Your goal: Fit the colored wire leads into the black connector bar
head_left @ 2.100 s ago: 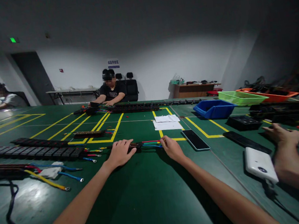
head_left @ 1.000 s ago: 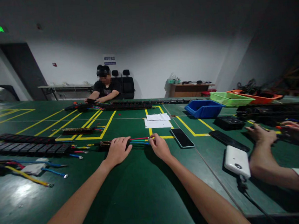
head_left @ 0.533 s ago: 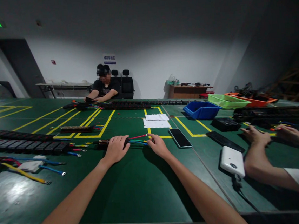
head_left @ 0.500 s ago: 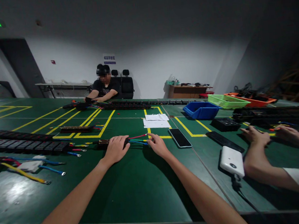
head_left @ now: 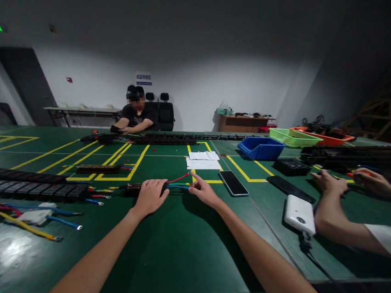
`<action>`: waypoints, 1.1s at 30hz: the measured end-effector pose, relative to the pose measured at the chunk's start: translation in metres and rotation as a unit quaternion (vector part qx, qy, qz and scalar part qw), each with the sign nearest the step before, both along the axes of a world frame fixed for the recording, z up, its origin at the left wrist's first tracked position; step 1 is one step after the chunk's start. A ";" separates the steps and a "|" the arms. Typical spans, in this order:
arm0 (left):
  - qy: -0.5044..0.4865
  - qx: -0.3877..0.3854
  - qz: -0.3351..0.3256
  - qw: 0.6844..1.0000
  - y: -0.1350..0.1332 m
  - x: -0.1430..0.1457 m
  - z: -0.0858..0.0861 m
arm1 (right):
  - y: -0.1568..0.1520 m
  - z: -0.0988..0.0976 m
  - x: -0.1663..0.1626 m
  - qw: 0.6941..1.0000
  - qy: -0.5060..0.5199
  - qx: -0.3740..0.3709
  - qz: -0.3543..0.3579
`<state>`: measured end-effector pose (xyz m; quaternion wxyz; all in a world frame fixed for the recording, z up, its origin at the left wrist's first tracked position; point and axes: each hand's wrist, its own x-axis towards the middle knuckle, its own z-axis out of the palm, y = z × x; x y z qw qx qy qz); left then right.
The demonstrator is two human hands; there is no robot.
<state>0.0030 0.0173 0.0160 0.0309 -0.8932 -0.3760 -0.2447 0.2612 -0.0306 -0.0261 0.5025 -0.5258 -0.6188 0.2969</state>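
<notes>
My left hand (head_left: pixel 152 196) lies over a dark strip-like wire assembly (head_left: pixel 133 187) on the green table, fingers across its top and thumb on the near side. From its right end come a red wire (head_left: pixel 179 179) and green and blue wires (head_left: pixel 177 185). My right hand (head_left: pixel 204 191) is at those wire ends, index finger and thumb apart. The index fingertip is by the red wire's end and the thumb by the green and blue ends; contact is too small to make out.
A phone (head_left: pixel 233 183) and white papers (head_left: pixel 203 160) lie beyond my right hand. Black module rows (head_left: pixel 47 188) and lugged cables (head_left: pixel 37 228) are left. A blue bin (head_left: pixel 261 148), a white power bank (head_left: pixel 299 215) and a co-worker's hands (head_left: pixel 330 183) are right. Another person (head_left: pixel 136 110) sits opposite.
My right index finger and thumb have spread a little farther apart at the wire ends. My left hand stays on the assembly. The view has shifted slightly.
</notes>
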 end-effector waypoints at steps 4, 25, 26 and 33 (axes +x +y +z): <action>0.007 -0.005 0.003 1.000 -0.002 0.001 0.004 | 0.001 0.004 0.009 0.998 0.026 -0.029 0.057; -0.025 -0.028 -0.023 0.999 0.004 -0.005 0.001 | -0.017 0.028 0.022 0.971 0.065 -0.114 0.197; -0.024 -0.028 -0.022 0.999 0.004 -0.005 0.001 | -0.017 0.027 0.022 0.972 0.058 -0.114 0.197; -0.027 -0.022 0.000 0.999 0.008 -0.006 -0.001 | -0.011 0.020 0.018 0.981 0.032 -0.116 0.151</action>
